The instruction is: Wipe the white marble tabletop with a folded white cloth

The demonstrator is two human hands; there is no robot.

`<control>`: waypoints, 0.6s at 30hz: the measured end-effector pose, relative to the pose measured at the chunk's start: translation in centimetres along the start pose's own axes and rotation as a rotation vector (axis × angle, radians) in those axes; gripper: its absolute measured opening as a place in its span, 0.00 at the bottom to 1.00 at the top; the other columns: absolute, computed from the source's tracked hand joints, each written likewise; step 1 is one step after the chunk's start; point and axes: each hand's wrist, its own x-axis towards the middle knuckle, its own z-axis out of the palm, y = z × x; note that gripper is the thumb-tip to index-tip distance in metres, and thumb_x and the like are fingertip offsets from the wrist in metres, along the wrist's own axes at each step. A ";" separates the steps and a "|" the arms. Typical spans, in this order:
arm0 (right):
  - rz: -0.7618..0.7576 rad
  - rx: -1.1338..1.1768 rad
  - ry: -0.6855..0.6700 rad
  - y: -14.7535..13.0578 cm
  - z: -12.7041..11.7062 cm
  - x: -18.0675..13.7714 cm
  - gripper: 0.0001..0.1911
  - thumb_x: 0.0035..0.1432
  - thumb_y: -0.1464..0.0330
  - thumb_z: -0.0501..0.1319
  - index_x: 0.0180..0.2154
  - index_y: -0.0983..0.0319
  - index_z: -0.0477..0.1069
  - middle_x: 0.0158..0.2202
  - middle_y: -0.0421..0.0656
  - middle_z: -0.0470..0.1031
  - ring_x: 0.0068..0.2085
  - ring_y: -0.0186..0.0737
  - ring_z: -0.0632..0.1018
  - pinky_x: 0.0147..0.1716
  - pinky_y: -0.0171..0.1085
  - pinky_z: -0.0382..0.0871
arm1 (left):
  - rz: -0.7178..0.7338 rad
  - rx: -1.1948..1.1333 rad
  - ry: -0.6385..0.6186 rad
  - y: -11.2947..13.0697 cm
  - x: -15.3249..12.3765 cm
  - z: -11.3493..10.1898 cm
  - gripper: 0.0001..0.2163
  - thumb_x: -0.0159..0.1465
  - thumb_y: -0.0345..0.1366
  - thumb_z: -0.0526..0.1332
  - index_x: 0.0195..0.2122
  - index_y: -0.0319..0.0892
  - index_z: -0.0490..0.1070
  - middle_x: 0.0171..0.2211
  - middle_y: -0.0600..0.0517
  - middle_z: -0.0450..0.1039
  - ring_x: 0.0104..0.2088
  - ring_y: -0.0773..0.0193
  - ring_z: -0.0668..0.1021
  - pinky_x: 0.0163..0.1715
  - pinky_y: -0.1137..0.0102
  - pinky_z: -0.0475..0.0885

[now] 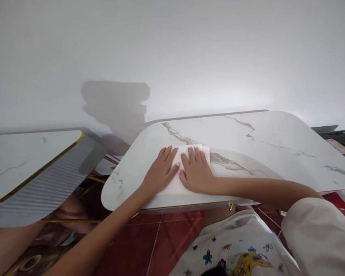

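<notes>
White sheet [175, 184], soft-looking, quantity one; number of layers not determinable. It is laid flat on the near side of a white marbled tabletop [278, 132], left of the middle, and is covered in large part by both hands. Its far edge is left showing around the fingertips, its near portion between the wrists; the upper right corner is seen just beyond the right fingers.

Hands, two. Left hand [160, 170]: palm down, laid over the sheet's left side, fingers extended and held close together, thumb stretched out to the right. Right hand [197, 171]: palm down on the sheet, fingers straight and slightly parted, thumb angled to the left. The thumb tips are set near each other; nothing is gripped by either hand.

Tabletops, two: the one beneath the hands, marked with grey-brown veins, and a second table [20, 163] at the left, edged in gold and fitted with a ribbed side. Gold-coloured fitting [230, 206], one, is seen at the near edge. Red tiled floor [172, 234] is shown below; a pale wall [189, 50] is placed behind.
</notes>
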 end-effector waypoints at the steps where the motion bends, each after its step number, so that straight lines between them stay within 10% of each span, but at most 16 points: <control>1: -0.022 0.010 -0.005 -0.4 0.0 -0.5 0.31 0.68 0.61 0.50 0.66 0.73 0.58 0.69 0.64 0.53 0.70 0.63 0.54 0.67 0.58 0.47 | -0.011 0.001 0.005 0.0 -0.9 -0.1 0.28 0.70 0.48 0.45 0.70 0.47 0.52 0.70 0.47 0.54 0.71 0.49 0.52 0.68 0.47 0.54; 18: -0.046 0.011 -0.059 2.8 -2.3 -4.9 0.31 0.67 0.61 0.51 0.67 0.68 0.58 0.70 0.59 0.52 0.70 0.61 0.53 0.66 0.57 0.49 | -0.041 0.007 0.050 6.1 -2.0 1.4 0.28 0.69 0.48 0.47 0.69 0.47 0.53 0.69 0.45 0.55 0.71 0.45 0.53 0.66 0.45 0.57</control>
